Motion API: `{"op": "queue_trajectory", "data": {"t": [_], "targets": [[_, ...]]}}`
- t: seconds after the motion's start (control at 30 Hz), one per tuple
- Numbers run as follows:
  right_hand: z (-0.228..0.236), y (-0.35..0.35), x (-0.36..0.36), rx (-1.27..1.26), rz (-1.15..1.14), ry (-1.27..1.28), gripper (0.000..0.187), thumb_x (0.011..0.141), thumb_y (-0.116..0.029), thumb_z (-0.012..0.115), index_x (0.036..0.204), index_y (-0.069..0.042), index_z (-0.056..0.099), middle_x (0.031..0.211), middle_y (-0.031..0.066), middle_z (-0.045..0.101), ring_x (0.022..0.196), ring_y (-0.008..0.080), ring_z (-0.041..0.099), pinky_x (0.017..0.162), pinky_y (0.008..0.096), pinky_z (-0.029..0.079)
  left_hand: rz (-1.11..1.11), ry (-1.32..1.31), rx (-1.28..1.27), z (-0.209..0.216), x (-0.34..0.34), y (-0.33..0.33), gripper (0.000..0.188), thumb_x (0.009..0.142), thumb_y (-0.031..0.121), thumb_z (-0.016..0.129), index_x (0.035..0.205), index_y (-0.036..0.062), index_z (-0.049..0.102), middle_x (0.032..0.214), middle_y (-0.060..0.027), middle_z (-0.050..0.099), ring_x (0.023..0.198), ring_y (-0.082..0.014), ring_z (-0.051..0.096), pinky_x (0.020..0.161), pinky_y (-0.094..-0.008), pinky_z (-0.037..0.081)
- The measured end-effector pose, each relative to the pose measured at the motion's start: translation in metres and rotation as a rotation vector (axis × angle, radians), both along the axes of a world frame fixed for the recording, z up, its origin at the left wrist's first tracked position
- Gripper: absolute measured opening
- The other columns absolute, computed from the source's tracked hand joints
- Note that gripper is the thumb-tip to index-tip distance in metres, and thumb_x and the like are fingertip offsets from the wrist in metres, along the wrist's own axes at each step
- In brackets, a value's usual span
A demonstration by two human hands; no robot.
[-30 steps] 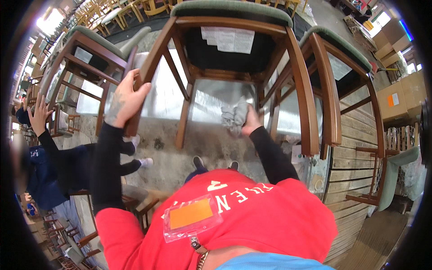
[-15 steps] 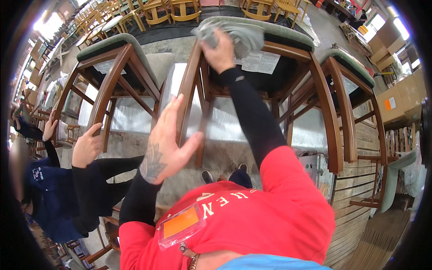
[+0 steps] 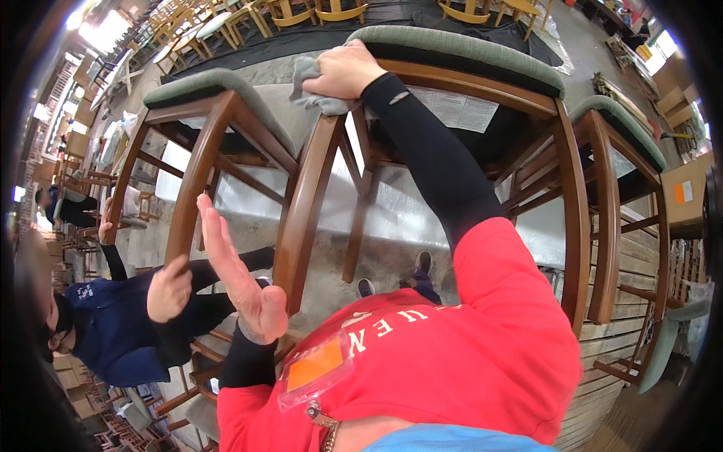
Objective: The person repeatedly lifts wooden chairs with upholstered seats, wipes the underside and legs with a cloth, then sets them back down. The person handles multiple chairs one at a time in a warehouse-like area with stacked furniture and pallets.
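Note:
My right hand (image 3: 348, 71) is closed on a bunched grey cloth (image 3: 304, 81). It presses the cloth against the top of the left leg of a brown wooden chair (image 3: 305, 200), just under the corner of its grey-green padded seat (image 3: 467, 56). Part of the cloth is hidden behind my fingers. Left of that leg, my left hand (image 3: 245, 275) is raised with straight fingers and holds nothing. Its palm is turned edge-on, apart from the chair.
Similar padded chairs stand to the left (image 3: 199, 162) and right (image 3: 602, 188). At far left a co-worker in dark blue (image 3: 113, 316) has one hand (image 3: 169, 290) by the left chair's leg. Cardboard boxes (image 3: 687, 196) stand at right; pale wooden chairs (image 3: 339, 9) fill the back.
My right hand has moved the cloth leftward from the seat's edge to the top of the leg. My left hand has dropped lower and turned edge-on. The co-worker's near hand is lower.

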State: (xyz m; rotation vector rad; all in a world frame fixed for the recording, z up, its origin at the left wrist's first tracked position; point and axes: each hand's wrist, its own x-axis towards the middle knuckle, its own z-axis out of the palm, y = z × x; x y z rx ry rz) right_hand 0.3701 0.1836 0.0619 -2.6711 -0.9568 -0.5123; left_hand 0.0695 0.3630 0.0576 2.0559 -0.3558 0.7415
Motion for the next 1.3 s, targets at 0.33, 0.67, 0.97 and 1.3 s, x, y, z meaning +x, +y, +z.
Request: {"op": "queue_trajectory", "data": {"t": [0.33, 0.67, 0.97, 1.3], "targets": [[-0.033, 0.040, -0.163, 0.559, 0.920, 0.058, 0.044, 0.065, -0.043, 0.078, 0.099, -0.015, 0.072, 0.094, 0.0068, 0.069, 0.092, 0.0295, 0.066, 0.089, 0.0453, 0.050, 0.142, -0.094, -0.073, 0.002, -0.008, -0.001, 0.110, 0.091, 0.077, 0.046, 0.157, -0.0064, 0.018, 0.166, -0.0290, 0.014, 0.156, -0.0405, 0.012, 0.124, -0.0564, 0.006], [-0.055, -0.095, -0.048, 0.303, -0.286, -0.533, 0.036, 0.061, -0.019, 0.078, 0.096, -0.018, 0.069, 0.108, 0.0003, 0.067, 0.109, 0.0228, 0.061, 0.095, 0.0443, 0.040, -0.379, 0.383, 0.445, 0.025, 0.002, 0.008, 0.070, 0.085, 0.032, 0.075, 0.142, -0.0013, 0.051, 0.149, -0.0229, 0.051, 0.150, -0.0437, 0.033, 0.120, -0.0567, 0.026], [-0.061, -0.190, -0.071, 0.213, -1.041, -0.755, 0.026, 0.081, -0.033, 0.069, 0.091, -0.009, 0.066, 0.093, 0.0114, 0.065, 0.092, 0.0316, 0.061, 0.089, 0.0470, 0.043, -0.397, 0.338, 0.450, 0.029, 0.002, 0.002, 0.070, 0.077, 0.020, 0.078, 0.140, -0.0001, 0.054, 0.145, -0.0218, 0.055, 0.147, -0.0413, 0.039, 0.121, -0.0578, 0.024], [-0.041, -0.135, -0.062, 0.261, -0.458, -0.502, 0.032, 0.066, -0.027, 0.074, 0.096, -0.018, 0.073, 0.100, 0.0018, 0.071, 0.101, 0.0225, 0.066, 0.094, 0.0440, 0.040, -0.289, 0.428, 0.387, 0.031, -0.002, 0.002, 0.070, 0.074, 0.010, 0.066, 0.142, -0.0001, 0.053, 0.153, -0.0264, 0.047, 0.147, -0.0372, 0.040, 0.124, -0.0500, 0.019]]}}
